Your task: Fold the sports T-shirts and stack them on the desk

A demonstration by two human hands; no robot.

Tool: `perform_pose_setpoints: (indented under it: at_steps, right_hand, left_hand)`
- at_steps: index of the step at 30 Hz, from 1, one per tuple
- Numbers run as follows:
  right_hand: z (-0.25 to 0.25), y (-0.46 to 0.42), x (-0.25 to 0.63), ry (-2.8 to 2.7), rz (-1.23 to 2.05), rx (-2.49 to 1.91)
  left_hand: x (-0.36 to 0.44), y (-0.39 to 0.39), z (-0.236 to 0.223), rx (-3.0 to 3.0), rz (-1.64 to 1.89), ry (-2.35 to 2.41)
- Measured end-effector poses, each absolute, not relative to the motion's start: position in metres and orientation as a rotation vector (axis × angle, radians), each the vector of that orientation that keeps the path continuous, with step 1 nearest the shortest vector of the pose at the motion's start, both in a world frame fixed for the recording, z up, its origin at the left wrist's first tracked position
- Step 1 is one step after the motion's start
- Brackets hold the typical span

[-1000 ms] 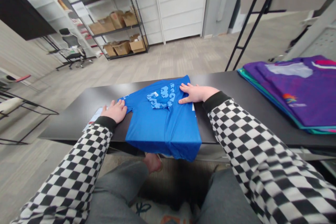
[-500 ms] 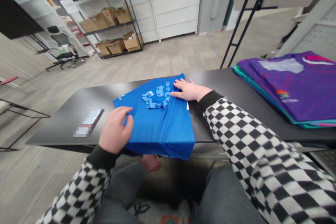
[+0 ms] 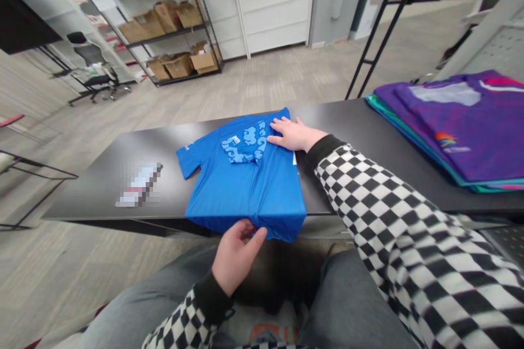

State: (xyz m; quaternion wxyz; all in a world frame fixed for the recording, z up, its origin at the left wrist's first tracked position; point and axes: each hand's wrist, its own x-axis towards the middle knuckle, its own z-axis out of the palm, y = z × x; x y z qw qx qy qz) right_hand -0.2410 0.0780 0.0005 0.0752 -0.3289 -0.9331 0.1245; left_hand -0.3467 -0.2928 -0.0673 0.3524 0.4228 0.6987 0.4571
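Note:
A blue T-shirt (image 3: 229, 185) with a light-blue cloud pattern lies on the black table (image 3: 327, 174), its hem draped over the near edge. One short sleeve points left, and the right side looks folded in. My right hand (image 3: 292, 134) rests on the shirt's upper right part, fingers spread and flat. Down at the hanging hem is my left hand (image 3: 237, 256), its thumb apart from the curled fingers. Those fingertips are at the fabric and partly hidden, with no firm hold on it visible.
A stack of folded shirts (image 3: 470, 125), purple on top, sits on the table's right end. A blurred-out flat object (image 3: 139, 184) lies at the left. Beyond the table are a shelf with cardboard boxes (image 3: 180, 65), an office chair (image 3: 92, 65) and a black metal frame (image 3: 380, 38).
My left hand has moved from the shirt's left side down and right to the hem at the table edge, uncovering the left sleeve. My right hand stays about where it was.

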Motion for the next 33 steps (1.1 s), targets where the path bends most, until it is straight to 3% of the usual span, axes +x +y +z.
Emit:
perform_pose_setpoints:
  at_steps: [12, 18, 23, 29, 33]
  right_hand:
    - [-0.008, 0.087, -0.243, -2.786, 0.382, -0.962]
    - [-0.006, 0.086, -0.242, -2.791, 0.390, -0.955]
    - [-0.008, 0.088, -0.242, -2.789, 0.386, -0.937]
    - [-0.009, 0.088, -0.243, -2.767, 0.394, -0.938]
    - [-0.009, 0.089, -0.243, -2.768, 0.394, -0.943]
  left_hand:
    - [-0.323, -0.294, -0.056, 0.669, 1.336, 1.168]
    - [-0.313, -0.277, -0.045, 0.479, 1.200, 0.872]
    - [-0.317, -0.272, -0.047, 0.766, 1.141, 1.067]
    - [-0.331, -0.272, -0.030, 1.692, 1.077, 1.319]
    - [-0.337, -0.277, -0.037, 1.701, 1.093, 1.311]
